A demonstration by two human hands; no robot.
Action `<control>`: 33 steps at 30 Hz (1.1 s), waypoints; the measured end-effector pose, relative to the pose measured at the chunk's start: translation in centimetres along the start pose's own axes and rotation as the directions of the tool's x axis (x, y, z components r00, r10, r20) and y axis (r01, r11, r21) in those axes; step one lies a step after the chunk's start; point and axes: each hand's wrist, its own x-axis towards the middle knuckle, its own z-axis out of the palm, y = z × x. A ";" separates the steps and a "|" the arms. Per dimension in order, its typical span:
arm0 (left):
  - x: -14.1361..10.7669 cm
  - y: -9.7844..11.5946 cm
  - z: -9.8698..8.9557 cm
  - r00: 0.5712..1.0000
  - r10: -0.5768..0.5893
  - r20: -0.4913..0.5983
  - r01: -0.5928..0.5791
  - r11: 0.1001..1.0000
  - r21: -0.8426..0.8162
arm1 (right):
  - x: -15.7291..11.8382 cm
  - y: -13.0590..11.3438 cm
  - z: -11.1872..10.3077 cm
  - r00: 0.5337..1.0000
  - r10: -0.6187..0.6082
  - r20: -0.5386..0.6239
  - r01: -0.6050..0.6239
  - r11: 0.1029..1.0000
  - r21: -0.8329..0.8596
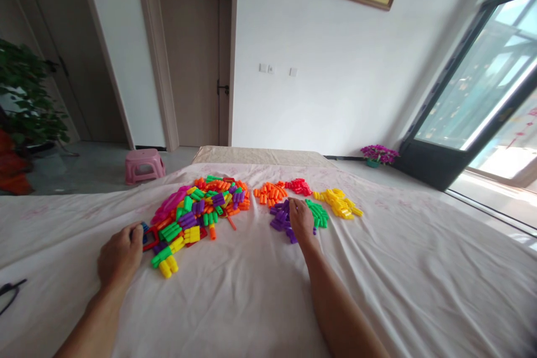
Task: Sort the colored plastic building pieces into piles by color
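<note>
A mixed heap of colored plastic pieces (195,207) lies on the left of the cloth. My left hand (121,257) is at its left edge, fingers closed round a blue piece (145,228), beside a red frame-shaped piece (150,239). My right hand (301,218) is over the small purple pile (280,217), next to the green pile (319,213). Its fingers are pressed together, and whatever is between them is hidden. Behind are an orange pile (271,193) and a red pile (298,186). A yellow pile (339,203) lies to the right.
The pieces lie on a wrinkled pale cloth (243,302). A black cable (12,293) is at the left edge. Beyond the cloth are a pink stool (145,166), a leafy plant (29,95), purple flowers (380,154) and a wooden door (191,61).
</note>
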 end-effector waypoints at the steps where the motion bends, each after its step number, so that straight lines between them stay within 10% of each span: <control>1: 0.0 0.0 0.0 1.000 0.001 -0.002 -0.001 1.000 -0.003 | 0.1 0.3 -0.2 1.000 0.022 0.008 -0.022 0.997 -0.071; 13: -0.2 0.2 -0.2 1.000 0.011 0.010 -0.010 1.000 -0.019 | -1.0 0.4 0.3 0.962 -0.107 0.252 0.169 0.955 -0.242; 33: -0.4 0.4 -0.1 1.000 0.018 -0.019 -0.018 0.999 -0.032 | -2.8 -1.5 0.7 0.994 -0.100 0.031 0.105 0.969 -0.226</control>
